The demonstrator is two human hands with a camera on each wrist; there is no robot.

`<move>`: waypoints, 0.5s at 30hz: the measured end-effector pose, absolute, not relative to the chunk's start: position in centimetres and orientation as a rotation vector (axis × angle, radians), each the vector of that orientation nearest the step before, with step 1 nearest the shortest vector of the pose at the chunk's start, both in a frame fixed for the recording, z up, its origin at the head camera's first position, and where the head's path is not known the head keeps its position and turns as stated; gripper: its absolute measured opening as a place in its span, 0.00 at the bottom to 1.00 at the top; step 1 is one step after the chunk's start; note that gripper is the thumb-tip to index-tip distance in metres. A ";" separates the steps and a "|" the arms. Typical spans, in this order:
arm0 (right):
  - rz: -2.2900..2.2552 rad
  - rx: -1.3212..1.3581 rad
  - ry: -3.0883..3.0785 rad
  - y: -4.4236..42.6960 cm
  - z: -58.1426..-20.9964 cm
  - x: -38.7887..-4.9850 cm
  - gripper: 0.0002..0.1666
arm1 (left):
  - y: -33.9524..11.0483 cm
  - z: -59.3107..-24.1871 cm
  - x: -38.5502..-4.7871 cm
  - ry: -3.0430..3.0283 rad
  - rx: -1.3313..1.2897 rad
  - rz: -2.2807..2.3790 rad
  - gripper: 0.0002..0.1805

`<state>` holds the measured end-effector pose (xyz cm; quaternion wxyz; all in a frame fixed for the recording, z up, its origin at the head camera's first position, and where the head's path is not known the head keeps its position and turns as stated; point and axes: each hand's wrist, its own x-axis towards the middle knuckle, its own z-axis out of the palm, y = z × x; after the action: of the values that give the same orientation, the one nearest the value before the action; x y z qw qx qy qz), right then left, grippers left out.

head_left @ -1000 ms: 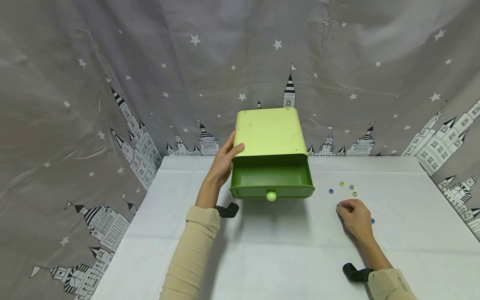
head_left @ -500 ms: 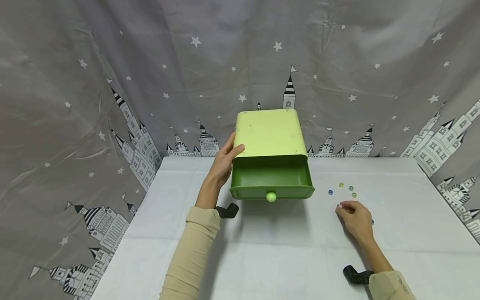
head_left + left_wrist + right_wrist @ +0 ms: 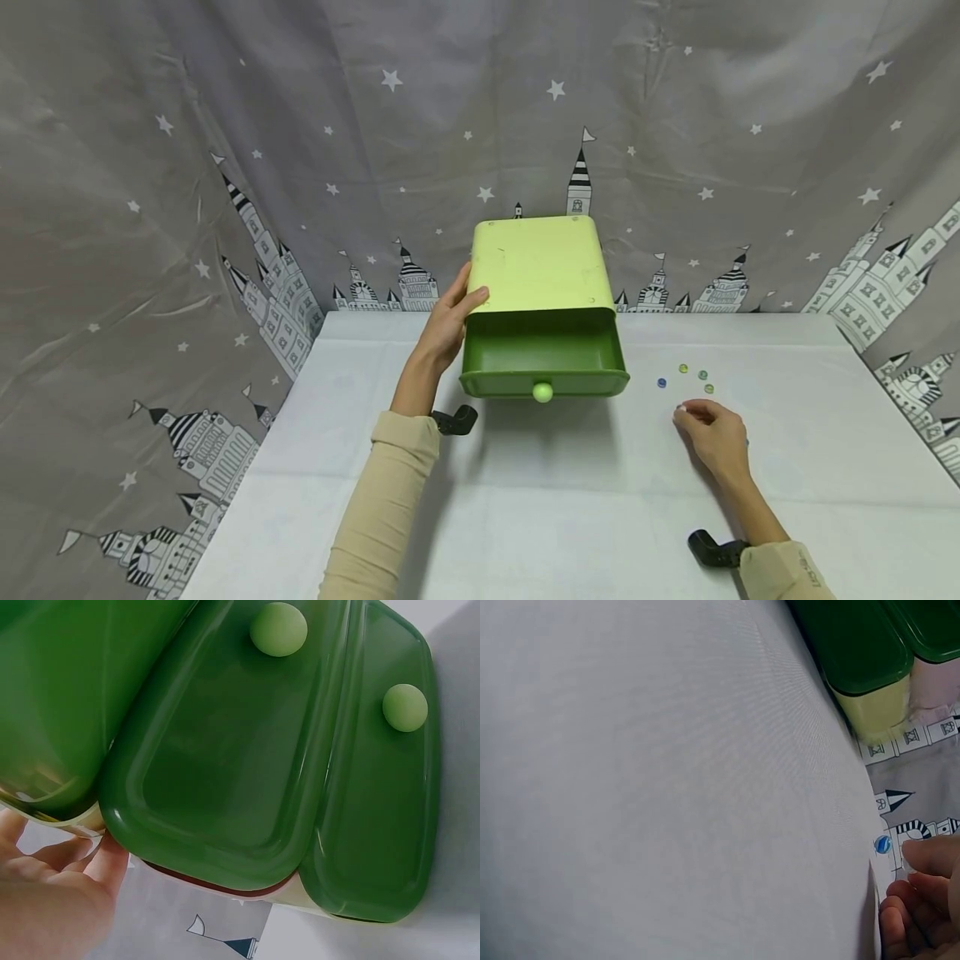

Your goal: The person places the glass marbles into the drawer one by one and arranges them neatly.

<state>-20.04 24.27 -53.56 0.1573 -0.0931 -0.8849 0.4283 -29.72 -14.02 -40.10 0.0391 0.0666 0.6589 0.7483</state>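
Note:
A small drawer cabinet (image 3: 536,262) with a pale yellow-green top stands at the back of the table, its top drawer (image 3: 543,384) pulled out and bare inside. Two lower drawers (image 3: 225,750) with round knobs are pushed in. My left hand (image 3: 444,327) rests against the cabinet's left side, thumb over the top edge. Low over the table to the right, my right hand (image 3: 714,435) pinches a small pale marble (image 3: 681,407) between thumb and forefinger, mostly hidden by the fingertips. Ahead of it lie a blue marble (image 3: 662,382) and several yellow and green marbles (image 3: 702,375).
A white cloth (image 3: 540,517) covers the table. Behind it hangs a grey curtain (image 3: 420,150) printed with castles and stars. A sliver of another blue marble (image 3: 747,442) shows beside the right hand. Black wrist cameras (image 3: 456,421) are on both arms.
My right hand has shifted very slightly forward and right, still pinching the marble. It now covers most of the blue marble beside it. My left hand and the cabinet stay put.

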 end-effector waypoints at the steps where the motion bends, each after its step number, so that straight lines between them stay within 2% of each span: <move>1: 1.235 -0.267 -2.529 24.3 -53.5 -20.1 0.12 | -14.0 -40.1 -29.7 2.019 0.201 2.296 0.42; 15: 1.367 -0.291 -2.512 24.1 -52.5 -19.8 0.14 | -14.0 -40.0 -29.6 2.010 0.208 2.309 0.41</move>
<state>-19.77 24.12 -52.51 0.1330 -0.1002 -0.8660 0.4715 -29.55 -14.04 -39.98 0.0366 0.0679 0.6547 0.7520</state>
